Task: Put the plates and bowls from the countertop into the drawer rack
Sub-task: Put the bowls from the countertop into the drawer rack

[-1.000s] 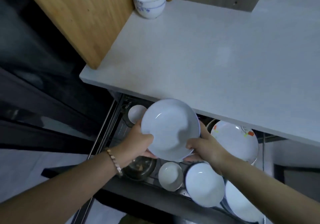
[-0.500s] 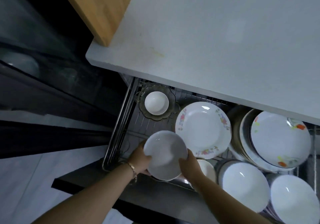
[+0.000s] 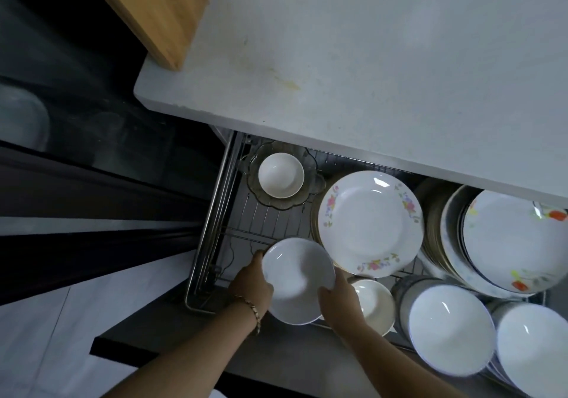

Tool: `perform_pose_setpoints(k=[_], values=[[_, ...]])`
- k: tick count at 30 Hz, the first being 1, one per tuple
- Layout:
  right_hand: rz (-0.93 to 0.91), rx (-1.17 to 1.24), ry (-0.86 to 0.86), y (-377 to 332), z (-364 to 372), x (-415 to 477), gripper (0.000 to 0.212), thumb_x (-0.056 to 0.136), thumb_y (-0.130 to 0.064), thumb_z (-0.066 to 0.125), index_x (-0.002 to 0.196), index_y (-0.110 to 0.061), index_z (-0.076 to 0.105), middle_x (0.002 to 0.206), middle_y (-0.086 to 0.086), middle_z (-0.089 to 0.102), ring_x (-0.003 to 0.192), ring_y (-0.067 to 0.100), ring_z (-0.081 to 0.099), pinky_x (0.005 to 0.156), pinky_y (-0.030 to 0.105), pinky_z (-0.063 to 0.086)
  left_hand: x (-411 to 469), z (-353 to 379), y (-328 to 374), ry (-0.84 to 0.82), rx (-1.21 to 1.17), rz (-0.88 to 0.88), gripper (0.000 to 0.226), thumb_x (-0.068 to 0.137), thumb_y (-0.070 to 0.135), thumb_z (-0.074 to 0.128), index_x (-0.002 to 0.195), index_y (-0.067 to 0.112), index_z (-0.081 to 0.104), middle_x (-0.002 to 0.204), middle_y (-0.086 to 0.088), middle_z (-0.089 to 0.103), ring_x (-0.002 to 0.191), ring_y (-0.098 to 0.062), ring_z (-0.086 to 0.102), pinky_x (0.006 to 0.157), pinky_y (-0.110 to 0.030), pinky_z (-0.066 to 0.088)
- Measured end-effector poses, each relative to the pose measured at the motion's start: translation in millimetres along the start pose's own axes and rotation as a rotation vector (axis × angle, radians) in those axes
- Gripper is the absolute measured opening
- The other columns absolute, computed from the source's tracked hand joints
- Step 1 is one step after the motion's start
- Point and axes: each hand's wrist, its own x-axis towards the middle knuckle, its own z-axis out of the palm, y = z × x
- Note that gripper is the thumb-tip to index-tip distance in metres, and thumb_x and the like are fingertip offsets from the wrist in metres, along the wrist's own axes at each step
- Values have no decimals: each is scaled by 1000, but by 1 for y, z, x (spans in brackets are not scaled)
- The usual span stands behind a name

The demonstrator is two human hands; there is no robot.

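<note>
The plain white round ceramic bowl [image 3: 298, 280] sat low-centre over the wire drawer rack [image 3: 221, 219], gripped at its rims between left hand [image 3: 250, 282] and right hand [image 3: 339, 302], forearms angled upward.

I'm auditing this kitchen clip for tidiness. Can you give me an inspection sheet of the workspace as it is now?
Surface: pale countertop with a faint yellowish stain; a wooden board lies over its left corner.
Job's things: white bowl held over the front left of the drawer rack; the rack holds a floral plate, a plate stack and stacked bowls.
Clutter: small bowl sitting in a glass dish, back left of the rack.
Hands: left hand and right hand grip opposite sides of the white bowl.
Cables: nothing seen.
Surroundings: dark cabinet fronts and pale floor tiles on the left.
</note>
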Motion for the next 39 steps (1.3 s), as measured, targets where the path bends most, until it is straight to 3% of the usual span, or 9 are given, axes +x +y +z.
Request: perform_pose_setpoints(k=[6,15,18,23,30,32,34,37,39], values=[[8,4,-3,4,-4,3,38,87,-5,43,124,-11,40,118,17,60,86,28,51,60,25,36,-4,5,3,28,69,-16,55,91,10,47,141,20,28,127,-13,47,104,-30,61,82,-34,58],[-97,-181,-98,11,-24,5,42,92,-25,50,129,-9,39,126,15,60,115,33,58,94,39,47,-13,3,6,29,94,-26,45,92,21,49,134,16,34,120,-12,54,99,-26,64,78,-36,60],[-158,-221,-138,12,-33,6,43,92,-30,50,129,-11,40,125,13,60,112,32,60,95,44,51,-16,-3,9,58,65,-67,44,92,24,47,134,15,35,111,-12,58,89,-24,66,73,-35,60],[-230,-299,-166,12,-45,7,44,92,-29,49,130,-9,41,124,15,60,109,31,62,95,44,51,-23,-2,18,48,0,-118,45,93,19,47,135,10,34,112,-14,58,91,-26,61,71,-31,53],[-236,-327,-195,21,-66,6,47,92,-28,50,133,-8,40,132,16,56,120,31,54,101,37,42,-37,8,33,38,-95,-167,51,93,15,48,140,12,30,134,-14,48,113,-30,56,74,-27,49],[-266,-296,-270,23,-68,6,53,90,-28,54,138,-10,37,139,13,50,127,29,48,105,36,38,-36,7,35,22,-240,-190,65,91,16,50,148,18,19,144,-12,39,123,-32,49,86,-36,48],[-288,-169,-365,20,-66,5,57,90,-20,57,141,-11,34,142,11,45,132,29,43,108,37,35,-31,4,34,-21,-412,-217,73,90,20,52,151,26,12,150,-10,32,122,-33,46,86,-41,45],[-274,102,-464,15,-57,11,58,88,-6,58,141,-10,33,143,14,41,135,32,36,109,43,34,-25,4,35,-79,-532,-228,64,91,23,52,147,30,22,133,-13,42,104,-28,44,78,-38,42],[-236,208,-472,14,-52,14,58,89,-2,56,141,-10,32,140,12,40,132,32,37,108,43,35,-20,7,32,-85,-609,-236,55,92,22,49,143,29,29,118,-11,43,103,-28,43,87,-43,45]])
